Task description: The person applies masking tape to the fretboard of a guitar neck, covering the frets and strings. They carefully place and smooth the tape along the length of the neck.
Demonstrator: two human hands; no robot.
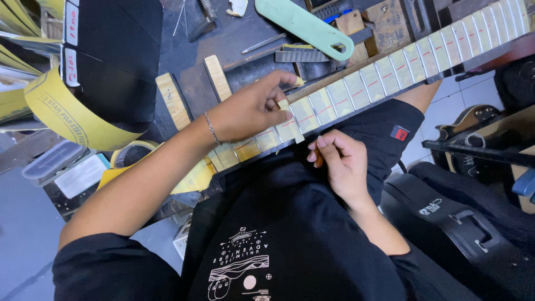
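Looking down, we lose the far end of the guitar neck (pixel 356 92) past the frame's corner. Across our lap it lies, masked with tape. Our left hand (pixel 251 108) pinches a tape strip (pixel 291 120) on it; our right hand (pixel 343 161) curls beside, its grip unclear.

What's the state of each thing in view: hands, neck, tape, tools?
left hand: on the neck, fingers pinching a tape strip
right hand: below the neck edge, fingers curled, holding nothing visible
guitar neck: lying across the bench, fretboard covered in tape pieces with red marks
tape strip: partly laid across the fretboard
green file handle: lying flat, untouched
yellow tape roll: lying on bench, idle
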